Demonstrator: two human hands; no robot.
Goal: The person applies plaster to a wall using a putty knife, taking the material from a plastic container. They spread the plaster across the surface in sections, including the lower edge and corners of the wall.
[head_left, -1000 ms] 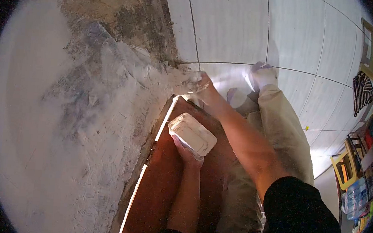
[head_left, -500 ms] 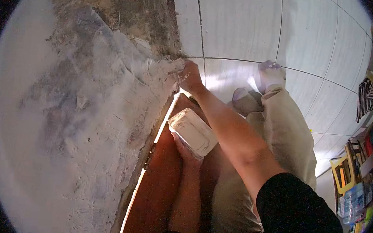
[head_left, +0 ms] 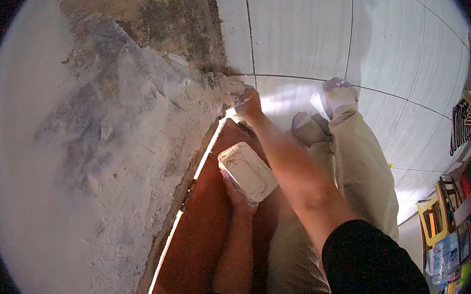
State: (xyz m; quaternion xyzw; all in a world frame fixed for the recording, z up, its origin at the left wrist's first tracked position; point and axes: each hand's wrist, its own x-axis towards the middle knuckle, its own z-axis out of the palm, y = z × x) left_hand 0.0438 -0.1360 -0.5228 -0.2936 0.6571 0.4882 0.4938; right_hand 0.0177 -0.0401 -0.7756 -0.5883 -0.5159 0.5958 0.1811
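Observation:
My left hand (head_left: 238, 194) is wrapped around the lower side of a shallow rectangular tub (head_left: 248, 172), smeared with pale putty. Above it, my right hand (head_left: 248, 105) is closed around what looks like a putty knife (head_left: 230, 84); its pale, coated blade is blurred and its handle is hidden in my fist. This hand is at the corner where the patchy, putty-covered wall (head_left: 137, 134) meets the tiles. Fresh-looking ridges of putty run along the wall's edge beside it.
A bright slit of light (head_left: 209, 145) runs between the wall's edge and a reddish-brown panel (head_left: 194, 243). My trousered legs (head_left: 364, 157) extend over pale tiles (head_left: 305, 31). At the far right are a yellow frame-like object (head_left: 433, 223), a clear plastic container (head_left: 446, 252) and striped cloth (head_left: 463, 126).
My right hand has shifted slightly right and down, a little off the wall's edge. The tub in my left hand has moved slightly right and down in view.

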